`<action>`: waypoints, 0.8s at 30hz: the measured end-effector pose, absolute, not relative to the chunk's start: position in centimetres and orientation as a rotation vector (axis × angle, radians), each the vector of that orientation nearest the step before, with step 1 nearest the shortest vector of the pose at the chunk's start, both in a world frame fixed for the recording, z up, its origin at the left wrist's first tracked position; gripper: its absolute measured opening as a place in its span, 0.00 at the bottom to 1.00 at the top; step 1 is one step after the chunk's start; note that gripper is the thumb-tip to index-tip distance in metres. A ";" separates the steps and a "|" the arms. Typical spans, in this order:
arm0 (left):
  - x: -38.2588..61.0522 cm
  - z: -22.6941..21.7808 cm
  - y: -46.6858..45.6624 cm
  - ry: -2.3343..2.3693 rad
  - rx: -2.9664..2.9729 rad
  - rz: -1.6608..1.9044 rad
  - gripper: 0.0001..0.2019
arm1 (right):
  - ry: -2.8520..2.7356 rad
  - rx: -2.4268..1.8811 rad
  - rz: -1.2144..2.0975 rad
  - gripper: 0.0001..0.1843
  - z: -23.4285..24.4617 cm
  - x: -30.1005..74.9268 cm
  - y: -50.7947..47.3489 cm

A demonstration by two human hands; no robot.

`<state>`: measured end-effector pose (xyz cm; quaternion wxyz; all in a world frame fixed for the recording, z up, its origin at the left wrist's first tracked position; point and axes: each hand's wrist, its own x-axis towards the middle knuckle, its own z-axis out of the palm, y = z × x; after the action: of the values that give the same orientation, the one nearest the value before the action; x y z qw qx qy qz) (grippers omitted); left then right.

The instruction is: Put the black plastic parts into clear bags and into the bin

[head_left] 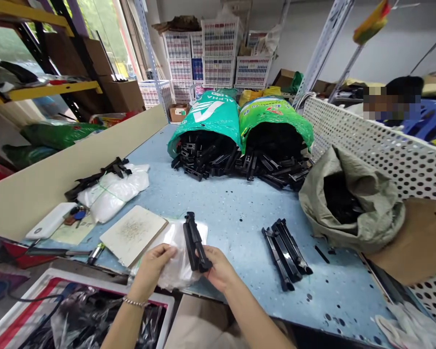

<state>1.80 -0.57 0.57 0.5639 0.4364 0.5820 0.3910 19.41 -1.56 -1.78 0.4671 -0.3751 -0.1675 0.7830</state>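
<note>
My right hand (218, 267) grips the lower end of a long black plastic part (193, 242), held tilted near the table's front edge. Pinched in my left hand (156, 259) is the edge of a clear plastic bag (173, 242). More clear bags lie under both hands, just behind the black part. To the right, several similar black parts (286, 253) lie side by side on the blue table (236, 208).
At the back, a teal sack (212, 114) and a green sack (276, 116) spill black parts. A grey sack (352, 194) stands right. Left are a white board (132, 232) and bundled bags (112, 191). Below sits a crate (22, 310). A person's head shows beyond the perforated panel (378, 145).
</note>
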 end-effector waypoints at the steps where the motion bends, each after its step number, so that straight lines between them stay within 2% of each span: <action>1: 1.4 0.6 -0.6 1.354 0.983 0.952 0.18 | -0.399 -0.933 1.894 0.18 -1.9 19.7 -1.5; 8: 2.2 -0.3 -0.3 1.501 1.157 1.054 0.21 | -0.401 -0.840 1.860 0.17 -0.4 20.6 -2.3; 13: 2.9 -0.6 -0.2 1.379 1.410 0.958 0.16 | -0.460 -0.892 1.935 0.18 -1.2 18.9 -1.5; 19: 1.4 -0.8 -0.4 1.445 1.087 1.088 0.18 | -0.400 -0.972 1.842 0.17 -2.2 21.0 -1.3; 24: 2.1 -0.7 -0.3 1.571 1.281 0.999 0.20 | -0.415 -0.797 1.872 0.17 -0.4 21.2 -2.4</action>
<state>2.06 -0.35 -0.66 0.4268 0.5125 0.6287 0.3999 21.17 -2.36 -0.39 0.5075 -0.3306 -0.1723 0.7768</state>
